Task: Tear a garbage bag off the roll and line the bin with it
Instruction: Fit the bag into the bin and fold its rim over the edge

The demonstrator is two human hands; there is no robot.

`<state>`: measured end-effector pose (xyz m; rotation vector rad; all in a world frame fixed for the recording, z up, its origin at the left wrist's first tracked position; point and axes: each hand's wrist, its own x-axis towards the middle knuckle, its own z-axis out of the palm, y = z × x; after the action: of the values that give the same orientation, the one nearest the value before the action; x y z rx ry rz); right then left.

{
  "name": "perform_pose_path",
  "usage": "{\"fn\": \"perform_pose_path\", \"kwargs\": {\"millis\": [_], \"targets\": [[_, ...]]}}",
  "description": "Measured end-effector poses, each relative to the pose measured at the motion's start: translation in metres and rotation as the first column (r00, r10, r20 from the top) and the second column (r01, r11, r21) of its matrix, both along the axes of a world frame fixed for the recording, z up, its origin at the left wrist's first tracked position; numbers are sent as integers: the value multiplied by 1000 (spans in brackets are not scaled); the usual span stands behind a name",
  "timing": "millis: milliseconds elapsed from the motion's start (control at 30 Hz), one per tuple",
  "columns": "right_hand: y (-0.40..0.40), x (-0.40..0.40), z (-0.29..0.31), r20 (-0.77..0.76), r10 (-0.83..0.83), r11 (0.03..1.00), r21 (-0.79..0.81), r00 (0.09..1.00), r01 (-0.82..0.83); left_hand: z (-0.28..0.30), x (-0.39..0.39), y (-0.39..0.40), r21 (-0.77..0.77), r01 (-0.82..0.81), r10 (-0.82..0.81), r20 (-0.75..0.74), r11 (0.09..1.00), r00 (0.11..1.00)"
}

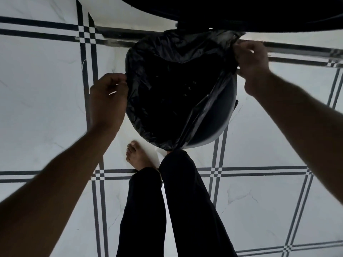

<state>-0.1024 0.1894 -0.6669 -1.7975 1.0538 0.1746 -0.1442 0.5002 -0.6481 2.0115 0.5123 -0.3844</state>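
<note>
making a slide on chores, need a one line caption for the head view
Both hands, left hand and right hand, stretch a black garbage bag over the rim of a round bin on a tiled floor.

No text, label, brand, number or sign can be read anywhere in this view. The black garbage bag (167, 86) shows only plain glossy creases, the dark bin (220, 117) is unmarked on its visible wall, and the tiled floor (46, 89) carries only dark crossing lines.
</note>
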Motion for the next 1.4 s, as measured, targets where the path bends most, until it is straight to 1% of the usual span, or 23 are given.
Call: {"fn": "perform_pose_path", "kwargs": {"millis": [33, 100, 167, 200, 233, 267, 400, 500, 533, 600, 667, 700, 733, 800, 867, 933, 1000, 1067, 1133, 1200, 1267, 1333, 1400], "targets": [[3, -9, 1, 24, 35, 998, -59, 999, -34, 1, 1, -1, 0, 20, -20, 4, 1000, 1000], [13, -32, 16, 73, 177, 962, -222, 981, -158, -1, 3, -2, -2, 49, -49, -14, 999, 999], [21, -46, 21, 19, 366, 874, -351, 931, -336, -5, 3, -2, -1, 60, -60, -49, 998, 997], [24, -53, 25, -40, 454, 818, -377, 890, -434, -7, 3, -2, -5, 65, -65, -52, 998, 996], [26, -58, 24, -89, 514, 771, -388, 853, -504, -7, 3, -2, -13, 70, -71, -45, 997, 996], [26, -60, 24, -110, 526, 759, -386, 843, -524, -7, 2, -2, -23, 79, -80, -41, 997, 996], [6, -73, 16, -70, 362, 884, -292, 929, -366, -4, 4, -1, -29, 118, -120, -59, 993, 991], [-15, -89, 18, 9, 355, 925, -147, 935, -350, -4, 8, 2, 0, 146, -146, -58, 989, 988], [-20, -94, 21, 40, 319, 945, -82, 947, -315, -5, 9, 3, 4, 155, -155, -55, 988, 986], [-33, -105, 23, 46, 255, 967, -40, 966, -253, -6, 10, 4, 11, 170, -169, -58, 985, 984], [-42, -116, 24, -27, 226, 970, -82, 974, -227, -5, 10, 3, 33, 191, -189, -58, 981, 980], [-44, -121, 24, -74, 213, 974, -68, 974, -218, -5, 10, 3, 40, 198, -196, -53, 979, 979], [-44, -125, 25, -115, 195, 980, -12, 974, -198, -5, 9, 2, 44, 196, -194, -50, 980, 980], [-40, -132, 26, -217, 153, 979, 167, 964, -118, -6, 9, 1, 46, 169, -167, -56, 984, 984], [-37, -137, 26, -321, 139, 939, 344, 937, -21, -6, 8, 0, 42, 157, -154, -60, 987, 986], [-35, -143, 24, -348, 184, 889, 458, 919, -5, -6, 8, -1, 50, 156, -154, -57, 986, 987], [-33, -152, 22, -336, 228, 887, 458, 914, -53, -6, 9, -1, 57, 160, -156, -61, 985, 986], [-31, -159, 18, -367, 246, 921, 378, 897, -98, -7, 10, -1, 56, 154, -150, -75, 986, 986], [-31, -161, 13, -455, 282, 944, 287, 845, -161, -8, 10, -1, 58, 150, -146, -79, 987, 986], [-31, -159, 3, -541, 253, 961, 238, 802, -143, -9, 10, 0, 64, 157, -153, -74, 985, 986], [-34, -151, -9, -565, 103, 974, 225, 819, 33, -10, 9, -1, 72, 170, -164, -73, 983, 984], [-37, -136, -23, -536, -110, 938, 223, 837, 267, -11, 9, -1, 89, 165, -159, -70, 982, 985], [-41, -117, -34, -516, -232, 900, 209, 825, 384, -12, 8, -1, 92, 154, -149, -63, 984, 987]]}}
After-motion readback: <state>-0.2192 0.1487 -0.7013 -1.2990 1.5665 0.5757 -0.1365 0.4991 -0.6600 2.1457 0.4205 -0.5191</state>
